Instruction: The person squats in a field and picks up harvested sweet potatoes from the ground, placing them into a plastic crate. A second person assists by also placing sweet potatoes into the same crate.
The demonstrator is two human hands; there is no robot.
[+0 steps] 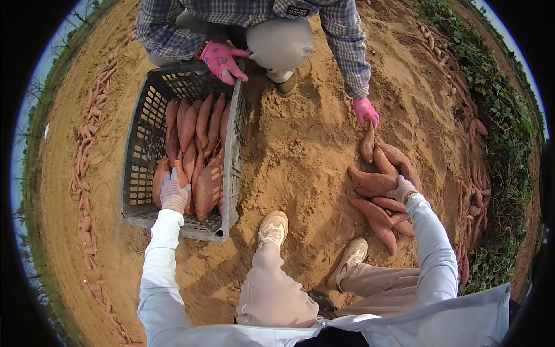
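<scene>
My left hand [174, 194], in a pale striped glove, is inside the black plastic crate [232, 173]. Its fingers close around a sweet potato [183, 177], partly covered by the hand, among other red-skinned sweet potatoes [190, 126] laid lengthwise there. On the right, my gloved right hand [402, 190] grips the end of a thick sweet potato [372, 180] on a heap on the soil. More sweet potatoes [376, 221] of this heap lie just below that hand; its fingertips are partly hidden.
Opposite me a person in a checked shirt [251, 13] squats. Their pink-gloved hand [223, 63] rests by the crate's rim; the other pink glove [366, 111] holds a brownish sweet potato [367, 143]. Rows of sweet potatoes [82, 152] flank the sandy soil [299, 160]; green vines [503, 112] grow right.
</scene>
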